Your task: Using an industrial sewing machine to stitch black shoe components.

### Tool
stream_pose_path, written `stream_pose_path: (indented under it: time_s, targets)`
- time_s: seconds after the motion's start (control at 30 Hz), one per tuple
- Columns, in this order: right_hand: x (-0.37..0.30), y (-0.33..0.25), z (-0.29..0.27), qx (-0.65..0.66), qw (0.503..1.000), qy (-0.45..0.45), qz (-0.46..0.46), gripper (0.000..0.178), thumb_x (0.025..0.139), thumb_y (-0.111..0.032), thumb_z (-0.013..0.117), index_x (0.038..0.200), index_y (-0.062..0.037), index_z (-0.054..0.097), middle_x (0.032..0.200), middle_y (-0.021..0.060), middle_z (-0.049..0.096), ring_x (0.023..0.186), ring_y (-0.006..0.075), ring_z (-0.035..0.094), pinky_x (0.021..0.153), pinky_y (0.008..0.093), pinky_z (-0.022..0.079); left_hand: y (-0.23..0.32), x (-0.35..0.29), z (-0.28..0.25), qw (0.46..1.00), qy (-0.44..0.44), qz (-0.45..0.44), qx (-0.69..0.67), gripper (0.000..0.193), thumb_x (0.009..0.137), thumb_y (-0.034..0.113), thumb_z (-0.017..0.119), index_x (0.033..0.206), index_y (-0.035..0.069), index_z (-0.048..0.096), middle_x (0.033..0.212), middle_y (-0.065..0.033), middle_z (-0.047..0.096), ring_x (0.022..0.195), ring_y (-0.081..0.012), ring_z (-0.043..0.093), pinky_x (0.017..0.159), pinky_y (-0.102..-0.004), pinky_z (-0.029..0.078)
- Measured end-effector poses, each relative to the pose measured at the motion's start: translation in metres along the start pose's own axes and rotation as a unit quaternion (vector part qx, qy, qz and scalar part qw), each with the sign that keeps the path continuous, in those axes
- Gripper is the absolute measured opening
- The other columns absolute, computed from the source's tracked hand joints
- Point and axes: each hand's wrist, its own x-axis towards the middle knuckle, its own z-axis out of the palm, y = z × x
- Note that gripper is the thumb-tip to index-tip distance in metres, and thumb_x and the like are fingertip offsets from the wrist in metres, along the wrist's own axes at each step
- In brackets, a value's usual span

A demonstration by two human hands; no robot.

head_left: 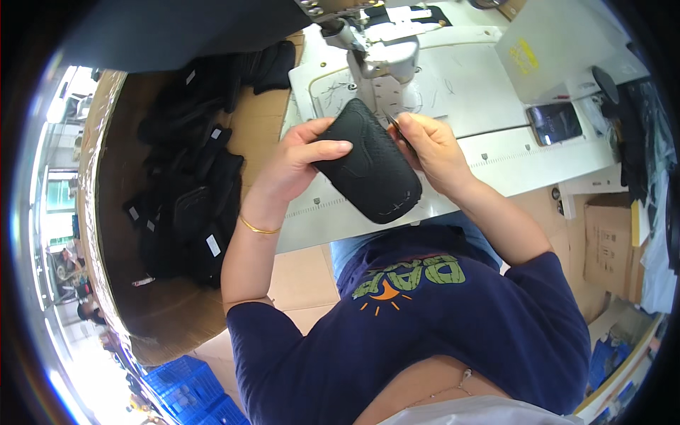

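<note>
Between my two hands, in front of the sewing machine, is a black fabric shoe upper [375,170]. It is long and rounded, with a curved stitched line on its face and light thread marks near its lower end. My left hand [301,152] grips its left edge, the thumb lying flat on the face. At its right edge, my right hand [433,152] is closed around small dark thread snips [394,123], whose tips point up beside the upper. The fingers of the right hand are partly hidden.
The sewing machine head [386,60] stands just beyond the upper, on a white table [467,92] strewn with thread scraps. A phone [554,124] lies at the right. On the left, a large cardboard box [159,322] holds a pile of black pieces [188,163]. Blue crates [185,386] sit lower left.
</note>
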Motion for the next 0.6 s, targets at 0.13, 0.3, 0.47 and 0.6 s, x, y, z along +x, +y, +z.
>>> stream_pose_path:
  time_s: [0.13,0.3,0.47,0.6]
  targets:
    - [-0.014,0.000,0.019,-0.104,0.993,-0.010,0.059,0.031,0.089,-0.022,0.069,0.107,0.0029,0.066,0.092,0.0050,0.068,0.082,0.0099,0.062,0.075,0.0261,0.051,-0.029,-0.002,0.003,0.955,0.135,0.125,0.232,0.038,0.090,0.022,0.069,0.117,-0.003,0.063,0.101,-0.0083,0.070,0.094,-0.0146,0.064,0.087,-0.0268,0.048]
    - [-0.020,-0.050,-0.074,-0.248,0.958,-0.049,0.135,0.034,0.080,-0.014,0.070,0.109,0.0040,0.065,0.095,0.0051,0.069,0.086,0.0126,0.064,0.077,0.0269,0.052,-0.031,-0.077,-0.074,0.327,0.624,0.203,0.681,0.063,0.085,0.044,0.070,0.129,0.002,0.054,0.129,-0.0216,0.053,0.128,-0.0437,0.041,0.105,-0.0553,0.032]
    - [0.002,-0.096,-0.147,-0.272,0.952,0.125,0.061,0.038,0.083,-0.018,0.070,0.114,0.0034,0.062,0.097,0.0067,0.068,0.084,0.0143,0.065,0.077,0.0272,0.053,-0.063,-0.169,-0.132,0.350,0.772,-0.129,0.515,0.090,0.073,0.071,0.066,0.140,0.014,0.047,0.150,-0.0275,0.032,0.137,-0.0509,0.027,0.104,-0.0695,0.026]
    - [0.061,-0.123,-0.180,-0.236,0.958,0.164,0.008,0.040,0.086,-0.029,0.070,0.113,0.0001,0.063,0.091,0.0043,0.067,0.071,0.0113,0.064,0.068,0.0221,0.052,-0.063,-0.160,-0.120,0.427,0.753,-0.119,0.487,0.088,0.070,0.070,0.069,0.136,0.013,0.053,0.148,-0.0277,0.033,0.136,-0.0502,0.029,0.104,-0.0689,0.027]
